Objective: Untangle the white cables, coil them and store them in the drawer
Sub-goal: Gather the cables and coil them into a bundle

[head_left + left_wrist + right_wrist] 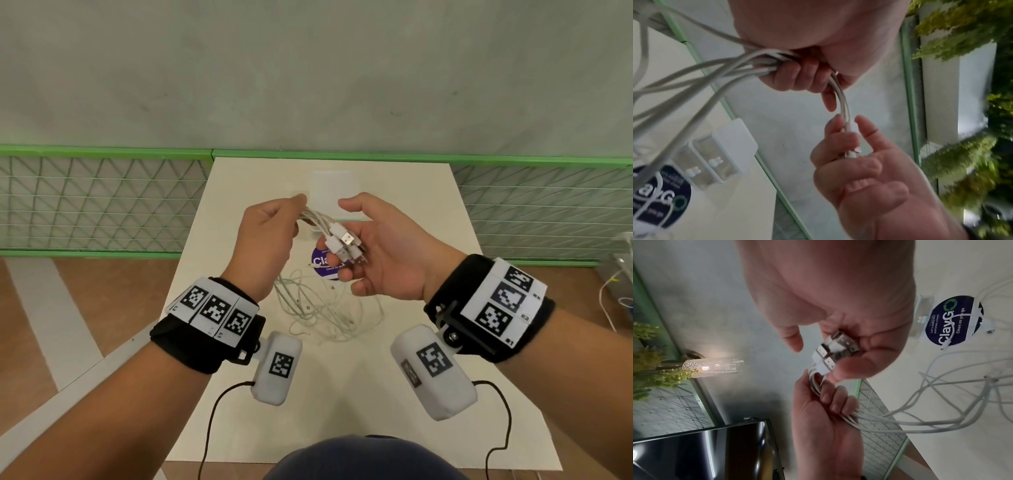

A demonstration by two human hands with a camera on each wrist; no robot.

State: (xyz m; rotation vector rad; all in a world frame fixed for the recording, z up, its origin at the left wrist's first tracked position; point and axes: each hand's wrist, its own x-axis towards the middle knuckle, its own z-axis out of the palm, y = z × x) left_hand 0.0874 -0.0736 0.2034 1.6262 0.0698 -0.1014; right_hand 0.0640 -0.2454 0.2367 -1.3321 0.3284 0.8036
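While held up above the middle of the white table (428,394), white cables (317,219) bunched in the left hand (265,236), fingers curled tight round the strands. USB plugs (344,241) gathered at one end, cradled in the right hand (383,260), fingers bent under them, thumb lifted clear. Loose lengths hanging down to a tangled heap (325,308) near the table's centre, partly across a round purple sticker (322,265). Small clear-fronted drawer unit (334,192) standing toward the far edge, behind both hands.
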